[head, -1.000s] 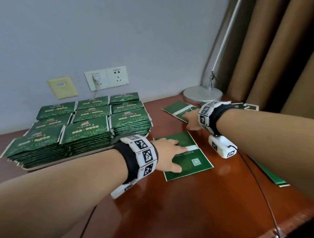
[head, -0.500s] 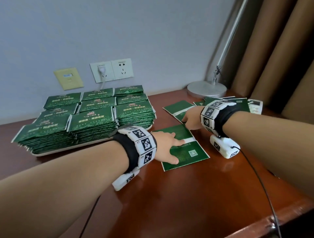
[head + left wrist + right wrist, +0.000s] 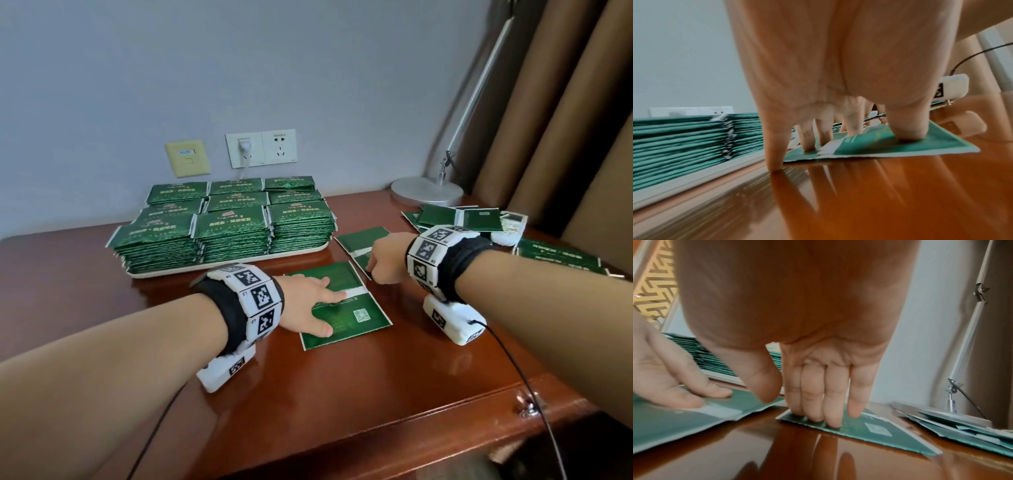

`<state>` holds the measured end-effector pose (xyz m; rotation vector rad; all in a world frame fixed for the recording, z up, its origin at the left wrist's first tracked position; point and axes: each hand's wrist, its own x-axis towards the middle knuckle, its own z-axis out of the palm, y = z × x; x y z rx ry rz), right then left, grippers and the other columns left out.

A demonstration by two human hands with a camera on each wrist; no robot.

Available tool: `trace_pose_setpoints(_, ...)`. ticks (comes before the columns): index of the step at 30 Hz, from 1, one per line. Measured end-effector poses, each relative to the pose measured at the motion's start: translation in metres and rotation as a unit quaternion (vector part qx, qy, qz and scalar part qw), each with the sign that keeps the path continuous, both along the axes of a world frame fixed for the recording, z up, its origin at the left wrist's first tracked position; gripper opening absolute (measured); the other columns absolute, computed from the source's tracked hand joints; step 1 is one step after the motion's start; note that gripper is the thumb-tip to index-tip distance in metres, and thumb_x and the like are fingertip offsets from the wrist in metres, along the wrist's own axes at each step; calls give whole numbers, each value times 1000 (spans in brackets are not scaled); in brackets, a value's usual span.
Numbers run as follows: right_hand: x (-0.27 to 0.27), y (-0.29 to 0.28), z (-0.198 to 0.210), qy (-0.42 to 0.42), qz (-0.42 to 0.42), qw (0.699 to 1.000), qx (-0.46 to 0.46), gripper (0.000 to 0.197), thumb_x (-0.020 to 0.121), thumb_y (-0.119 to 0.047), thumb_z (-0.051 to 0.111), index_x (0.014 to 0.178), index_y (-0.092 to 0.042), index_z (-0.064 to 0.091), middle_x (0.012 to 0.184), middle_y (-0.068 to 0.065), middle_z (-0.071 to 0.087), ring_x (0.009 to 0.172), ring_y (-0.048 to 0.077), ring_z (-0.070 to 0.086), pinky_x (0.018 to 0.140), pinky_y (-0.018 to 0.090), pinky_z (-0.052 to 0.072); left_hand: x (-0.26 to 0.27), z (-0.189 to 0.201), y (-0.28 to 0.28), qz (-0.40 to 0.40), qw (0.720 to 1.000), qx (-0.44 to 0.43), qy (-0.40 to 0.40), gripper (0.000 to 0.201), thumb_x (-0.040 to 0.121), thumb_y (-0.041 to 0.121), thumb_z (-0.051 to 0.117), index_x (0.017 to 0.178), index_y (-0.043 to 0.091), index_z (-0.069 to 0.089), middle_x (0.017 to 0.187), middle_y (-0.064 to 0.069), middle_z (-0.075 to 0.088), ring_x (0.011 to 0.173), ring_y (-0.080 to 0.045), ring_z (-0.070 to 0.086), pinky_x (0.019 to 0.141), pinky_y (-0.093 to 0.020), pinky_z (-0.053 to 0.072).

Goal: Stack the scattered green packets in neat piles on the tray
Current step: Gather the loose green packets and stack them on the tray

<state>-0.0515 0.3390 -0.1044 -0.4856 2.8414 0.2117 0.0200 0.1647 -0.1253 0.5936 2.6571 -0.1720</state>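
Several neat piles of green packets (image 3: 233,229) fill the white tray (image 3: 233,266) at the back left of the desk. My left hand (image 3: 320,305) presses flat on a loose green packet (image 3: 356,315) in front of the tray, fingers spread, thumb on its near edge (image 3: 906,129). My right hand (image 3: 383,260) presses straight fingertips (image 3: 830,417) onto a second loose packet (image 3: 359,240) just behind it; the thumb hangs free. More scattered packets (image 3: 455,219) lie at the back right, and others (image 3: 555,255) sit behind my right forearm.
A lamp's round metal base (image 3: 426,192) and slanted pole stand at the back right by brown curtains. A white remote (image 3: 512,229) lies among the scattered packets. Wall sockets (image 3: 262,149) are behind the tray. The desk's front edge (image 3: 445,421) runs below my wrists.
The view has shifted. Both hands have slid their packets, and the right hand's packet now lies closer to the left hand's packet and the tray.
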Motion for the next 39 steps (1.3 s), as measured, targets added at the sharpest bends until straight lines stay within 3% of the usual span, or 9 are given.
trace_pose_setpoints(9,66,-40,3,8,59,998,1,41,64,-28,50,96,-15,72,88,3,71,83,28,65,76,32,56,48,1,-74,61,998,4,-7,71,92,52,52,149,46,10,160,10,1,147,-12,9,117,-31,14)
trace_pose_setpoints(11,77,-53,4,-4,74,997,-12,47,63,-28,51,104,-18,72,95,2,72,89,25,67,80,33,57,57,1,-93,83,996,13,-14,71,91,51,55,148,47,13,160,12,2,146,-10,11,118,-31,15)
trace_pose_setpoints(22,104,-121,2,-4,160,985,-68,26,83,-23,58,105,-20,72,96,-1,71,90,20,67,80,28,54,77,5,-145,161,986,42,-5,58,94,43,54,146,44,29,159,9,13,145,-10,18,116,-28,13)
trace_pose_setpoints(27,80,-123,8,-116,124,970,-175,15,92,-19,58,98,-18,72,83,-6,74,75,9,72,83,26,54,72,5,-151,173,982,73,-1,50,95,39,53,143,40,38,158,8,20,144,-9,20,113,-25,13)
trace_pose_setpoints(30,54,-124,8,-66,146,971,-178,16,89,-18,57,91,-23,72,76,-10,73,73,5,71,83,24,53,68,6,-152,168,983,75,-3,48,96,38,52,142,38,41,157,8,22,143,-9,21,113,-25,13)
trace_pose_setpoints(33,33,-129,4,21,170,976,-133,15,86,-25,62,99,-28,70,90,-14,69,87,8,63,78,22,46,65,6,-153,167,982,88,-8,44,96,39,51,140,36,46,155,5,27,142,-7,23,112,-23,14)
trace_pose_setpoints(35,24,-133,-1,39,170,979,-107,27,83,-32,67,110,-26,66,98,-12,64,90,12,59,74,22,43,62,4,-154,173,979,106,-17,34,97,40,48,130,37,56,141,-1,43,134,-9,35,109,-24,20)
trace_pose_setpoints(37,20,-137,-5,29,164,982,-85,40,80,-34,71,118,-25,61,109,-7,63,89,13,60,72,22,46,57,5,-154,169,976,134,-5,20,96,44,44,102,37,61,105,-4,52,100,-12,48,94,-25,34)
trace_pose_setpoints(39,16,-139,-6,6,158,985,-68,50,80,-33,71,126,-22,54,118,-2,61,75,11,61,64,22,49,51,6,-154,167,973,156,43,23,97,37,48,99,29,70,85,9,51,76,0,48,76,-14,38)
